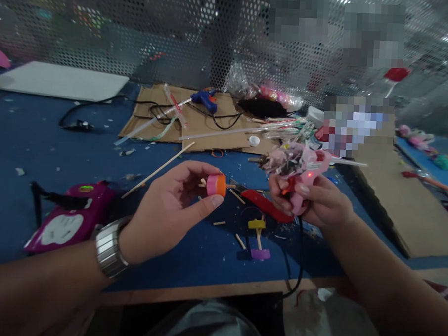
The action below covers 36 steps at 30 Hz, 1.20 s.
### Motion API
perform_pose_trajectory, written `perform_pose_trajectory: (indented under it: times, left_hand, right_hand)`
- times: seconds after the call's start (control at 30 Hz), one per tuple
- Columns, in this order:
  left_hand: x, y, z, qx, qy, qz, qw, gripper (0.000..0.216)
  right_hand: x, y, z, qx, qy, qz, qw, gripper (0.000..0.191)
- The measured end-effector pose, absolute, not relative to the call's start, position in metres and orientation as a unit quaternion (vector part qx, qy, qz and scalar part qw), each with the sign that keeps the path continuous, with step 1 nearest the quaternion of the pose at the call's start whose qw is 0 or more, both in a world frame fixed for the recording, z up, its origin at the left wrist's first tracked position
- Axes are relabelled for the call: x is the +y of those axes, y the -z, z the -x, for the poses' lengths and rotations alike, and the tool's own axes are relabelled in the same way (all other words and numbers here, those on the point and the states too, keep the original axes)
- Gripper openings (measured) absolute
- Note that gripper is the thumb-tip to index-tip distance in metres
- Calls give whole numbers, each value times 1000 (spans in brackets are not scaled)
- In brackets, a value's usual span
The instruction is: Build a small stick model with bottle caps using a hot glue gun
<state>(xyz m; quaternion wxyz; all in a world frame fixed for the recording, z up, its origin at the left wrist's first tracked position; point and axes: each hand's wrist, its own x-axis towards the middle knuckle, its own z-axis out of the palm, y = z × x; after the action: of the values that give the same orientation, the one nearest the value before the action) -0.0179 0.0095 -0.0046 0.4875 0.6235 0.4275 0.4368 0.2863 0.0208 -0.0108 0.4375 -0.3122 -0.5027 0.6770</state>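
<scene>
My left hand (170, 205) pinches a small orange and pink cap piece (216, 185) with a short stick through it, held above the blue table (43, 145). My right hand (311, 204) is wrapped round the handle of a pink glue gun (309, 171) whose red light is on, its nozzle pointing left toward the cap piece. Beside the gun's front, close to my right fingers, is a bunch of shiny crumpled foil bits (283, 160); I cannot tell what carries it. Red-handled scissors (263, 204) lie on the table between my hands.
A small yellow and purple stick piece (258, 236) and loose stick bits lie near the front edge. A magenta device (71, 218) sits at left. Cardboard (196, 119) at the back carries a blue glue gun (204, 100), cables and glue sticks. A perforated metal screen (141, 30) stands behind.
</scene>
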Motion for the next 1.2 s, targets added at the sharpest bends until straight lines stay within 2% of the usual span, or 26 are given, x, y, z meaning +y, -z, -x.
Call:
perform_pose_trajectory:
  times: [0.3,0.47,0.67,0.97,1.2]
  left_hand:
    - [7,3,17,418,-446,-634,473,35]
    - [7,3,17,417,-452,-637,464,36]
    - [7,7,17,408,-468,-650,438,34]
    - [6,5,17,406,-459,-637,467,35]
    - [4,5,16,403,-474,-652,433,34]
  right_hand:
    - [16,7,-283,-620,-585,348,389,40]
    - [14,8,-282,-673,-536,347,374,32]
    - [12,6,-276,-690,-545,309,361,36]
    - [16,4,-274,-709,-524,304,361,42]
    - [8,9,-279,-689,-545,296,376,38]
